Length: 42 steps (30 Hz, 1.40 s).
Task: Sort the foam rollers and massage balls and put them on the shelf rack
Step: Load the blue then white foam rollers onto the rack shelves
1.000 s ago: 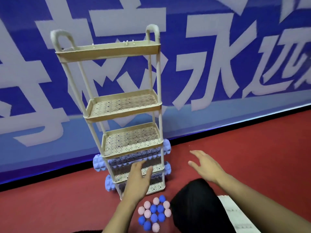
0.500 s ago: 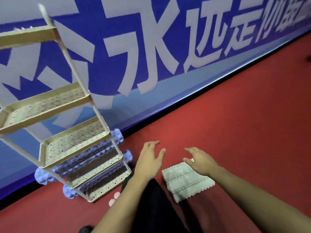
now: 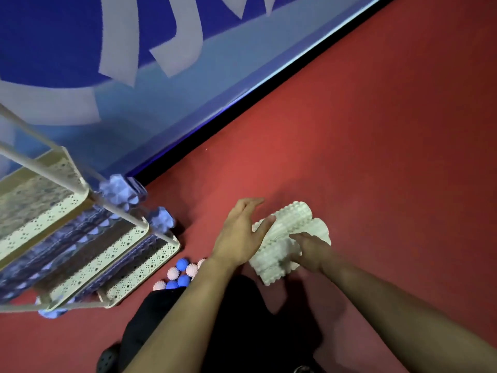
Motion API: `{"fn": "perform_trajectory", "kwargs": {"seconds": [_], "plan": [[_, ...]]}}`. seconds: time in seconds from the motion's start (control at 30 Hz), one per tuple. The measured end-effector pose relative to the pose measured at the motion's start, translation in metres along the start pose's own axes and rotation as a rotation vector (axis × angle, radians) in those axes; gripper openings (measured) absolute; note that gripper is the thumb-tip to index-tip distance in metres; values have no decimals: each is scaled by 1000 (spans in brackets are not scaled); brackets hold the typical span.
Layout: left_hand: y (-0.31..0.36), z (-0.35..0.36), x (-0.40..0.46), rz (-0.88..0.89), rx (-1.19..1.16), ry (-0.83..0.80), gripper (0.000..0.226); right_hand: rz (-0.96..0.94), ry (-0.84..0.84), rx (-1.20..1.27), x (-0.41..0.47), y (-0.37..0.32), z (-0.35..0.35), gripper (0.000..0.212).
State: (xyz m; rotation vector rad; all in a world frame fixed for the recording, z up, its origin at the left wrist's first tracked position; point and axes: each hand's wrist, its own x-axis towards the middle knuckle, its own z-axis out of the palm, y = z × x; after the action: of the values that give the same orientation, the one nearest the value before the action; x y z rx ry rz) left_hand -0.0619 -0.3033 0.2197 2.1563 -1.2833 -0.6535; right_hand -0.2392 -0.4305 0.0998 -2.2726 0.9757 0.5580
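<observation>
1. The left hand lies with straight fingers against the near-left side of the white foam rollers, its grip released and only its thumb pressing on top; it looks placed to steady them
2. The right hand comes in from the other side, fingers bent over the rollers' top; motion blur hides whether this grip has closed, so I cannot tell
3. The white rollers lie on the red floor, side by side and touching, probably so both hands can gather them at once; I count two, perhaps three, as the hands cover part
4. The massage balls wait in a cluster on the floor just beside the rack's foot: three blue and four pink show, more may be hidden by the arm
5. The shelf rack stands against the blue banner wall; two purple foam rollers already lie along its lower tiers, ends poking out, and the tier above shows bare
</observation>
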Motion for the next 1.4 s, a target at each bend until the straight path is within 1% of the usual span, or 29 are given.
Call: {"fn": "perform_trajectory", "kwargs": {"seconds": [0.1, 0.23, 0.33, 0.4, 0.5, 0.53, 0.67, 0.73, 0.8, 0.87, 0.93, 1.0, 1.07, 1.13, 1.2, 1.27, 1.33, 1.4], "plan": [[-33, 8, 0, -1, -7, -3, 54, -56, -67, -97, 33, 1, 16, 78], [-64, 4, 11, -32, -20, 69, 53, -98, -174, -228, 77, 8, 38, 82], [-80, 2, 20, -34, 3, 36, 57, -130, -215, -333, 102, 17, 54, 88], [-90, 3, 24, -58, -1, 21, 59, -178, -201, -419, 114, 25, 63, 93], [-95, 3, 30, -75, -18, 21, 59, -217, -174, -479, 128, 33, 72, 100], [-95, 3, 32, -73, -16, 17, 60, -230, -159, -496, 132, 33, 73, 98], [-97, 5, 35, -83, -28, -3, 65, -291, -75, -534, 141, 32, 74, 74], [-98, 4, 35, -107, -47, -4, 63, -336, -47, -507, 142, 34, 73, 73], [-94, 2, 35, -118, -55, -4, 63, -390, -13, -463, 140, 41, 71, 80], [-90, 2, 36, -125, -69, 3, 63, -391, -3, -361, 131, 45, 65, 87], [-88, 2, 36, -137, -88, 18, 61, -322, 0, -195, 114, 40, 53, 91], [-82, 2, 34, -186, -151, 45, 58, -237, 62, 29, 88, 27, 36, 84], [-71, -2, 30, -278, -332, 100, 55, -148, 131, 360, 61, 6, 15, 73], [-60, -10, 24, -387, -552, 169, 49, -99, 179, 667, 36, -23, -12, 65], [-55, -25, 13, -464, -679, 248, 40, -96, 249, 879, 17, -55, -37, 60], [-50, -48, -1, -501, -796, 333, 30, -122, 290, 1084, -2, -91, -63, 55], [-43, -77, -22, -518, -870, 411, 21, -168, 277, 1274, -19, -127, -82, 51], [-39, -106, -50, -525, -885, 482, 22, -213, 261, 1431, -38, -167, -96, 47]]}}
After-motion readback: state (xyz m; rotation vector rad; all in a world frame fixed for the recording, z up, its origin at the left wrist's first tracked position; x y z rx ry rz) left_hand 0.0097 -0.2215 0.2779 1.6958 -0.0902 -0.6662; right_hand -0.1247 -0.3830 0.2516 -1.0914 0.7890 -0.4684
